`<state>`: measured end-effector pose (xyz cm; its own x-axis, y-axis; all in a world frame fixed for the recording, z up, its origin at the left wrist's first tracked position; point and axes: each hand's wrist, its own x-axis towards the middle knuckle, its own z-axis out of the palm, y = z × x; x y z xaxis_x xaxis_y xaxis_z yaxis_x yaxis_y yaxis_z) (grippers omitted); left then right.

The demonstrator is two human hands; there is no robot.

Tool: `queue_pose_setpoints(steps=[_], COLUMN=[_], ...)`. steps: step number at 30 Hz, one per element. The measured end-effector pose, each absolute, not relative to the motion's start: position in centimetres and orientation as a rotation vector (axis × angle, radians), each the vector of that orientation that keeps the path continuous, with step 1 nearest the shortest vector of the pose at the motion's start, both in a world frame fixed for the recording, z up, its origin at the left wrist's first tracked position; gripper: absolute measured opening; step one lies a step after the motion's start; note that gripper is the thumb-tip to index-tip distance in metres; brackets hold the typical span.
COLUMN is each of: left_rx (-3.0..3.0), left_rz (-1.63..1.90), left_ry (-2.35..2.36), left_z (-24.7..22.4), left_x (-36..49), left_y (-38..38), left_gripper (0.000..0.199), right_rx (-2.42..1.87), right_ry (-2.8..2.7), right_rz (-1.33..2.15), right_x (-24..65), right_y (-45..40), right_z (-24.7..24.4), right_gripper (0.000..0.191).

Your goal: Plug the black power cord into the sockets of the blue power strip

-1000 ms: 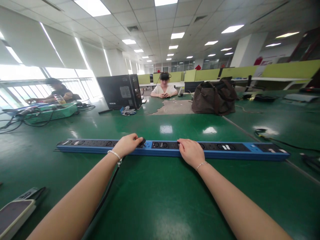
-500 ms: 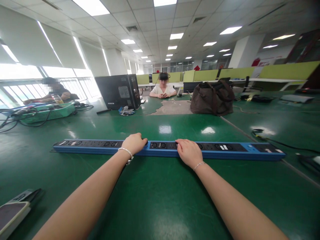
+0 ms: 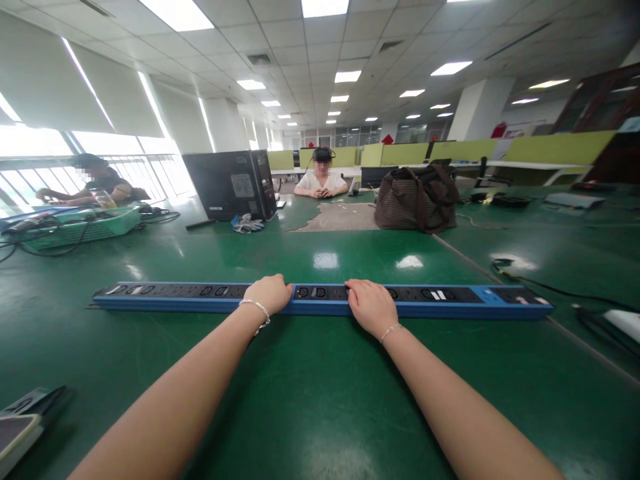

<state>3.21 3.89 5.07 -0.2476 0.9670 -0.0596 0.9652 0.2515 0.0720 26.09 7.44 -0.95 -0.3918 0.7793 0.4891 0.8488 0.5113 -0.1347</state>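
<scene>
A long blue power strip (image 3: pixel 320 307) with a black socket face lies crosswise on the green table, sockets up. My left hand (image 3: pixel 267 294) wraps over it just left of the middle, with the thumb side near a blue divider. Right of that divider, my right hand (image 3: pixel 371 305) is closed over the strip as well, its fingers curled across the far edge. Both palms cover some of the sockets. The undersides of the fingers are hidden. A bracelet circles each wrist.
On the green table (image 3: pixel 300 400) stand a black computer case (image 3: pixel 225 187), gloves (image 3: pixel 247 224), a brown bag (image 3: pixel 415 200) and a green basket (image 3: pixel 80 228) of cables. A black cable (image 3: pixel 550 285) lies at right. One person (image 3: pixel 321 180) sits opposite, another (image 3: pixel 100 183) at far left.
The view has shifted a little, so most things appear slightly farther left. Both hands stay on the power strip, with hardly any movement along it.
</scene>
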Motion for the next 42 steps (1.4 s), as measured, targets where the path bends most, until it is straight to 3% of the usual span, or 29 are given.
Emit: queue_pose_setpoints(steps=[8, 18, 23, 29, 36, 39, 42], left_rx=[1.899, 1.547, 1.404, 1.241, 0.819, 0.851, 1.079], left_rz=[0.089, -0.155, -0.186, 0.056, 0.757, 0.706, 0.291], left_ry=[2.268, 1.729, 1.47, 1.335, 1.292, 1.174, 1.14], left_z=[5.4, 5.4, 4.4, 1.4, -0.8, -0.5, 0.7], left_x=[1.0, -4.4, -3.7, 0.8, 12.0, 12.5, 8.5], left_y=[1.7, -9.5, -11.5, -11.6, -11.7, -10.3, -8.6], left_gripper=[0.071, 0.03, 0.015, 0.023, 0.027, 0.021, 0.013], right_rx=[-1.108, -0.979, -1.125, -1.338, -1.445, -1.448, -1.43], right_ry=[-2.332, -2.418, -2.398, -2.348, -2.448, -2.441, -2.405], right_rz=[-0.12, 0.095, 0.144, 0.267, 0.205, 0.106, 0.041], right_x=[24.6, 19.0, 15.5, 14.0, 12.5, 12.0, 11.9], right_y=[5.2, 2.5, 1.5, 2.3, 3.0, 2.6, 2.2], right_z=[-1.0, 0.5, 1.0, 2.8, 4.9, 4.8, 4.2], right_gripper=[0.04, 0.046, 0.047, 0.045, 0.038, 0.032, 0.03])
